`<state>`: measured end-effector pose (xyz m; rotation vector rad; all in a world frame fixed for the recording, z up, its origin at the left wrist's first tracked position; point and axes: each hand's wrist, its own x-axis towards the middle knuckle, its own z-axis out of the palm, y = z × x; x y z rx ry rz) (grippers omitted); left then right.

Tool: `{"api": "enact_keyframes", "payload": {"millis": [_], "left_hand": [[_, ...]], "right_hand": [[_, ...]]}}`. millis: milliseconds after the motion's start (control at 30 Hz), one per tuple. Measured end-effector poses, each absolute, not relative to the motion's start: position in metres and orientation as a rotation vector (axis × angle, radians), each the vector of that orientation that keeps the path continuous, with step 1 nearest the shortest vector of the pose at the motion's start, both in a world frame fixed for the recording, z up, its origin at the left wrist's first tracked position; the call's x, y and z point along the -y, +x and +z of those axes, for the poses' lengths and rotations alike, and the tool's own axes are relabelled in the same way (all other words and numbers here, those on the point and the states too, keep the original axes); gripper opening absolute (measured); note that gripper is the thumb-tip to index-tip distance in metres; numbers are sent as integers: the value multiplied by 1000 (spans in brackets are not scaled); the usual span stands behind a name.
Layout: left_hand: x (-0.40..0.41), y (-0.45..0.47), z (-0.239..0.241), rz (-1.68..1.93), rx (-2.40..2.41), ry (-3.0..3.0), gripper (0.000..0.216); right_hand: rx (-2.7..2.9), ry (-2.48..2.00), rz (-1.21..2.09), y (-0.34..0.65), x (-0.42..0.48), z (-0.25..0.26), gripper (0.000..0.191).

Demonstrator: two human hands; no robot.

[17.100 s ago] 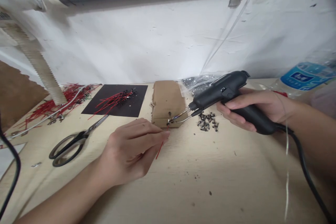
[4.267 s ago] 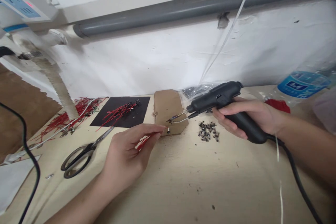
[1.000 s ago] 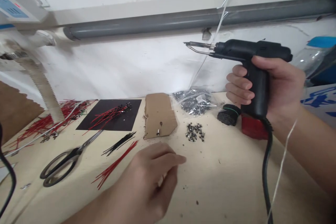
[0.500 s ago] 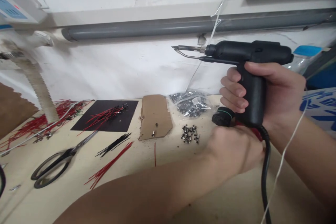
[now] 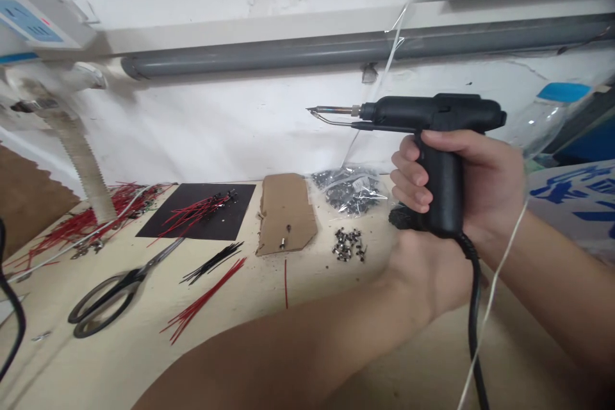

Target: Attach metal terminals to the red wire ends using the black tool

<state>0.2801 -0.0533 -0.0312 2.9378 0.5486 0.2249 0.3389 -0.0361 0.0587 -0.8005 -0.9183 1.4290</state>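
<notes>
Black plastic soldering gun (image 5: 427,114): lifted well above the worktop (image 5: 254,295), in front of the white wall (image 5: 230,122), clenched by its handle in the right grip (image 5: 497,173)
Long axis of the barrel: almost level, running left to right across the view, pointing its tip left and away from the right grip
Nearer hand: right, wrapped firmly round the handle, with fingers curled in front
Look of the gun: matt, pistol-shaped, fitted with a slim tinted metal shaft, a thin bent tube (image 5: 331,120) beneath it and a thick black cord (image 5: 473,327) at the handle's foot
Left grip (image 5: 435,269): crossed over to the right, just below the handle in view; fingers hidden, so impossible to tell whether grasping anything
Dark object (image 5: 401,216): partly covered, just beyond the left grip
Brown cardboard (image 5: 286,205): flat, below and left of the tip, bearing one small part (image 5: 282,243) near its front edge
Lone red wire (image 5: 286,285): in front of the cardboard, apart from it
Heap of small parts (image 5: 348,245): right of the cardboard, before a clear bag (image 5: 353,192)
Black wires (image 5: 211,262) and red wires (image 5: 206,298): bundled side by side, left of the lone red wire
Scissors (image 5: 137,277): farther left, aimed at a black sheet (image 5: 228,224) piled with wired pieces (image 5: 202,206)
</notes>
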Motion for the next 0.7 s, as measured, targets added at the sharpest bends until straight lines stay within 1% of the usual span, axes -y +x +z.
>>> {"api": "enact_keyframes", "payload": {"millis": [67, 100, 267, 567, 700], "left_hand": [[58, 271, -30, 297, -668, 2854, 34], [61, 266, -30, 342, -704, 2823, 35], [74, 245, -32, 508, -784, 2768, 30], [91, 226, -39, 520, -831, 2757, 21], [94, 217, -41, 530, -827, 2743, 23]], "right_hand": [[917, -810, 1435, 339, 35, 57, 19], [918, -816, 1440, 339, 35, 57, 19], [926, -817, 1491, 339, 32, 48, 18], [962, -797, 1572, 338, 30, 40, 19], [933, -785, 1602, 337, 29, 38, 18]]}}
